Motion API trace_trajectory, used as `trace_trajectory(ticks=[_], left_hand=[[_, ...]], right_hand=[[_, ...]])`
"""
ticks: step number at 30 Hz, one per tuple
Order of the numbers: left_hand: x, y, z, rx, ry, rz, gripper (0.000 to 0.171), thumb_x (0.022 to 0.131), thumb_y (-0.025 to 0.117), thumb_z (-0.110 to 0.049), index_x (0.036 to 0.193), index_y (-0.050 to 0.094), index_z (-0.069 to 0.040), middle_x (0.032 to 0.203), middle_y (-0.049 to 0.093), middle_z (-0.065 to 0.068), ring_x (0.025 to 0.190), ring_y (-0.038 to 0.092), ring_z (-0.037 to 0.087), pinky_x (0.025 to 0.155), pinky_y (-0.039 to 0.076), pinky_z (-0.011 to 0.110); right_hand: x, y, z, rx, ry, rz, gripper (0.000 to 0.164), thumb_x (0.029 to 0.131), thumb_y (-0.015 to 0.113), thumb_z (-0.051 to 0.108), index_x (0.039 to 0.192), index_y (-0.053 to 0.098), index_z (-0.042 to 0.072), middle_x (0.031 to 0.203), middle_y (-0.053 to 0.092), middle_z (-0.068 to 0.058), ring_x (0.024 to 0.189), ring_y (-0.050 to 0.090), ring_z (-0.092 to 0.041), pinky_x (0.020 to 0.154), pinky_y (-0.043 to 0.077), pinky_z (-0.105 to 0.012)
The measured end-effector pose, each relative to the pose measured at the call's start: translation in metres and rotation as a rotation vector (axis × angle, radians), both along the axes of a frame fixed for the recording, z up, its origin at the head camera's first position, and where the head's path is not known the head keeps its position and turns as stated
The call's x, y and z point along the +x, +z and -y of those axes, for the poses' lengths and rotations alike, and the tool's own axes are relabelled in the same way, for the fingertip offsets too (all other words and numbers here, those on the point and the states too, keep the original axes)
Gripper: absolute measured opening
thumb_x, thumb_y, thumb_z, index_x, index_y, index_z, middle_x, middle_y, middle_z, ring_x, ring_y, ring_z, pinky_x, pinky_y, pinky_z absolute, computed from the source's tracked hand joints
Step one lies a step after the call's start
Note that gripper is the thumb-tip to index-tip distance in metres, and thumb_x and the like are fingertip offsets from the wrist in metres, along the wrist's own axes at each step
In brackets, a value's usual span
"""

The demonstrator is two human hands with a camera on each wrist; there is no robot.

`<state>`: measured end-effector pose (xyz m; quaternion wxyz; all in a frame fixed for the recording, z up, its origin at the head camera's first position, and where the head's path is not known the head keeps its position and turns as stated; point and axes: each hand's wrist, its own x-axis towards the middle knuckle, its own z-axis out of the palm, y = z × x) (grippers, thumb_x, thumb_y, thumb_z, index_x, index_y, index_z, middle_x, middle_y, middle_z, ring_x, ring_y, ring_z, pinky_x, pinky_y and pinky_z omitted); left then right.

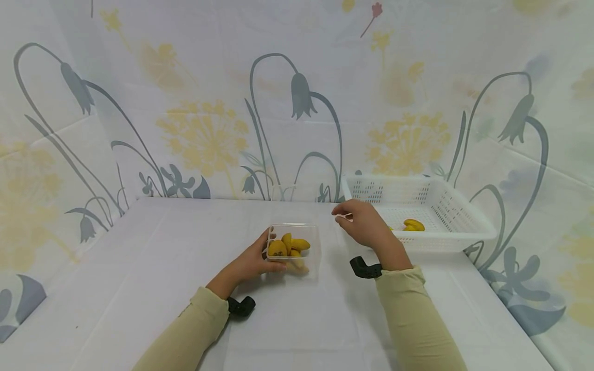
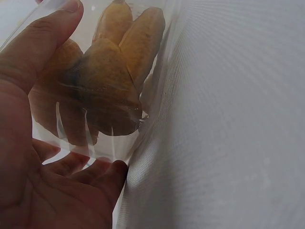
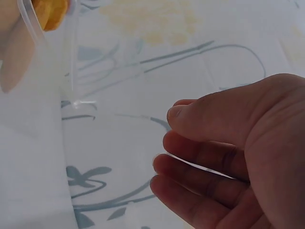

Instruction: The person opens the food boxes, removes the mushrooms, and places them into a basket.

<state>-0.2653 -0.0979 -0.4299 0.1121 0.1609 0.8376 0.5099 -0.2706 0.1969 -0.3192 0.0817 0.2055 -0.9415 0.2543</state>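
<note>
My left hand (image 1: 250, 264) grips a clear plastic box (image 1: 314, 246) by its left side, thumb at the near wall and fingers behind it. Inside the box lie several yellow fruits: a round one (image 1: 277, 249) with a dark mark, and elongated banana-like ones (image 1: 300, 244). Through the clear wall the left wrist view shows elongated fruits (image 2: 143, 45) close up, beside the white cloth. Nothing is in my right hand (image 1: 364, 222), which hovers between the box and the white basket (image 1: 464, 206), fingers loosely bent and thumb near the index finger.
The white perforated basket stands at the back right, with a few yellow fruits (image 1: 414, 225) in it, partly behind my right hand. A white cloth (image 1: 139, 288) covers the table. Behind it hangs a curtain (image 1: 213, 62) with a flower print.
</note>
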Motion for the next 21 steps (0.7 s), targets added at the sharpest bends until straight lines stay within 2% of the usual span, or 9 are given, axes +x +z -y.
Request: trace_trajectory(ticks=[10,21], left_hand=[[0.0,-0.001,0.0,0.008,-0.003,-0.003,0.116,0.076,0.083,-0.036,0.158,0.002,-0.019,0.161,0.023,0.008,0.149,0.022,0.031,0.117,0.028,0.05],[-0.001,-0.001,0.0,-0.005,0.007,0.004,0.117,0.074,0.083,-0.04,0.158,0.003,-0.02,0.161,0.024,0.007,0.148,0.024,0.03,0.117,0.028,0.05]], right_hand=[[0.002,-0.005,0.016,0.032,0.081,-0.019,0.021,0.094,0.06,0.013,0.113,0.069,0.01,0.115,0.068,-0.007,0.102,0.067,-0.03,0.089,0.055,-0.042],[0.006,-0.012,0.037,0.047,0.172,-0.038,0.026,0.094,0.062,0.012,0.119,0.065,0.009,0.12,0.066,-0.007,0.107,0.062,-0.026,0.092,0.054,-0.04]])
